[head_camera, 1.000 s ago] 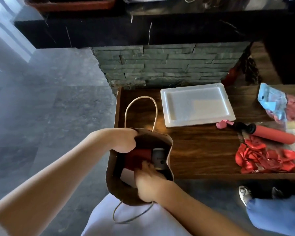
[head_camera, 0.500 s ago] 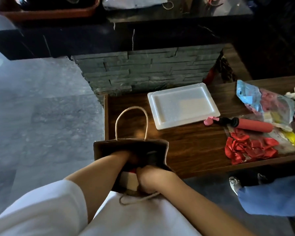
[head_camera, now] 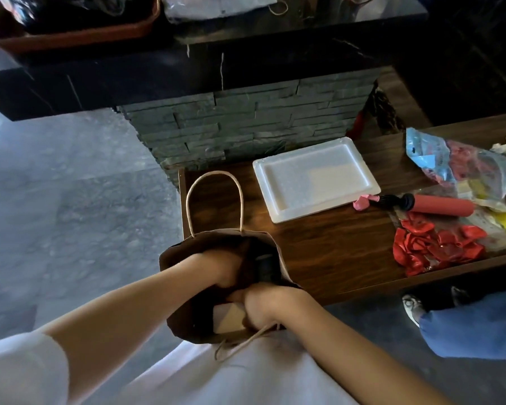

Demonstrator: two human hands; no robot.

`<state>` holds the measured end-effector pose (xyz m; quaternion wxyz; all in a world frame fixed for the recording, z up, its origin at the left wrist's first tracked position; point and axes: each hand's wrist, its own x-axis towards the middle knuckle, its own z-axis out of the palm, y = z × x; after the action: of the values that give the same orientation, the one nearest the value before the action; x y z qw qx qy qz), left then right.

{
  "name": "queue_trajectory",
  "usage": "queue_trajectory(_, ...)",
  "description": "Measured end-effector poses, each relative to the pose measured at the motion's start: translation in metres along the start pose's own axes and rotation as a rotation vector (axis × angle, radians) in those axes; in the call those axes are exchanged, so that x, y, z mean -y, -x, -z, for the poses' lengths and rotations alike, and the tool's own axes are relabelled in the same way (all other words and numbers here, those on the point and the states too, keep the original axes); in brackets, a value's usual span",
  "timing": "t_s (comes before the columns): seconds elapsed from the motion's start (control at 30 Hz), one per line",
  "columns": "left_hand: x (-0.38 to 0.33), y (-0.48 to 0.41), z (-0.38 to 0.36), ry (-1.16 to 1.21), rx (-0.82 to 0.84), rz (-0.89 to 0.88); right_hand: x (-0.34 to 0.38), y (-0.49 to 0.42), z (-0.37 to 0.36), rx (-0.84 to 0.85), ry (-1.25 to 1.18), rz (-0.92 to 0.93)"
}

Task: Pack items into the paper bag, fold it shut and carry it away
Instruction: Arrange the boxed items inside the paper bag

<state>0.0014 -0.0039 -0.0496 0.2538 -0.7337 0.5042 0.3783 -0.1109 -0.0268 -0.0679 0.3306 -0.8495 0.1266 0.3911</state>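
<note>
The brown paper bag (head_camera: 184, 325) stands open at the near left corner of the wooden table (head_camera: 319, 252), its far handle (head_camera: 214, 176) upright. Inside it I see a dark grey cylinder (head_camera: 265, 267) and a pale box (head_camera: 227, 318). My left hand (head_camera: 219, 267) reaches down into the bag's mouth, its fingers hidden. My right hand (head_camera: 263, 305) is curled over the near rim, right above the box. The near handle hangs loose under my right wrist.
A white tray (head_camera: 316, 182) lies behind the bag. To the right are a red hand pump (head_camera: 438, 206), red balloons (head_camera: 435, 247) and a balloon packet (head_camera: 462, 162). Another person's blue trouser leg (head_camera: 473, 325) and shoe (head_camera: 412, 308) are at the right. A stone-faced counter (head_camera: 246, 127) rises behind the table.
My left hand has gone from the bag's far rim down into its mouth. My right hand has come up from among the items to the near rim. The view has shifted left.
</note>
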Motion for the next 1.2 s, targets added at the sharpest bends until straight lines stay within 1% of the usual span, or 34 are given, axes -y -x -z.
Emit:
queue_trajectory(0.1, 0.02, 0.003, -0.005, 0.067, -0.169, -0.009, 0.002, -0.005, 0.0, 0.025, 0.055, 0.008)
queue_trajectory(0.2, 0.03, 0.004, -0.014, 0.254, -0.253, 0.085, 0.001, -0.009, 0.0, 0.031, 0.034, 0.013)
queue_trajectory(0.23, 0.032, 0.004, -0.019, 0.277, -0.24, 0.106, -0.001, -0.011, 0.0, 0.037, 0.003, -0.001)
queue_trajectory(0.3, 0.032, 0.004, -0.027, 0.25, -0.156, 0.133, -0.005, -0.014, -0.001, 0.061, -0.072, -0.052)
queue_trajectory(0.37, 0.032, 0.005, -0.031, 0.133, -0.053, 0.127, -0.008, -0.014, -0.002, 0.04, -0.176, -0.116)
queue_trajectory(0.43, 0.034, 0.007, -0.03, 0.033, 0.0, 0.11, -0.01, -0.014, -0.004, -0.046, -0.262, -0.187)
queue_trajectory(0.57, 0.037, 0.012, -0.024, 0.083, 0.056, 0.112, -0.019, -0.007, 0.001, -0.255, -0.336, -0.356)
queue_trajectory(0.63, 0.037, 0.01, -0.023, 0.231, 0.023, 0.123, -0.022, -0.003, 0.008, -0.326, -0.475, -0.358)
queue_trajectory(0.67, 0.036, 0.01, -0.022, 0.367, 0.005, 0.156, -0.02, -0.001, 0.012, -0.335, -0.598, -0.363)
queue_trajectory(0.7, 0.035, 0.006, -0.024, 0.558, -0.016, 0.193, -0.018, -0.002, 0.017, -0.333, -0.739, -0.38)
queue_trajectory(0.73, 0.032, 0.003, -0.026, 0.847, 0.002, 0.248, -0.015, -0.006, 0.024, -0.322, -0.871, -0.414)
queue_trajectory(0.77, 0.029, 0.0, -0.028, 1.22, 0.062, 0.32, -0.012, -0.012, 0.031, -0.315, -0.974, -0.453)
queue_trajectory(0.8, 0.027, -0.001, -0.028, 1.569, 0.166, 0.382, -0.011, -0.02, 0.038, -0.307, -1.047, -0.484)
queue_trajectory(0.83, 0.025, -0.002, -0.028, 1.806, 0.246, 0.437, -0.01, -0.027, 0.045, -0.306, -1.105, -0.491)
queue_trajectory(0.87, 0.024, -0.005, -0.029, 1.928, 0.284, 0.491, -0.009, -0.033, 0.051, -0.303, -1.171, -0.482)
queue_trajectory(0.9, 0.025, -0.008, -0.031, 1.989, 0.289, 0.531, -0.008, -0.037, 0.055, -0.3, -1.225, -0.466)
queue_trajectory(0.97, 0.025, -0.013, -0.03, 2.013, 0.253, 0.561, -0.01, -0.043, 0.06, -0.33, -1.239, -0.438)
queue_trajectory(1.03, 0.024, -0.018, -0.03, 2.017, 0.181, 0.586, -0.01, -0.048, 0.062, -0.378, -1.258, -0.45)
queue_trajectory(1.1, 0.025, -0.02, -0.027, 2.02, 0.161, 0.611, -0.011, -0.054, 0.062, -0.411, -1.253, -0.479)
queue_trajectory(1.13, 0.027, -0.021, -0.027, 2.029, 0.155, 0.627, -0.013, -0.056, 0.062, -0.401, -1.267, -0.515)
queue_trajectory(1.2, 0.03, -0.025, -0.03, 2.052, 0.151, 0.652, -0.014, -0.054, 0.057, -0.3, -1.366, -0.57)
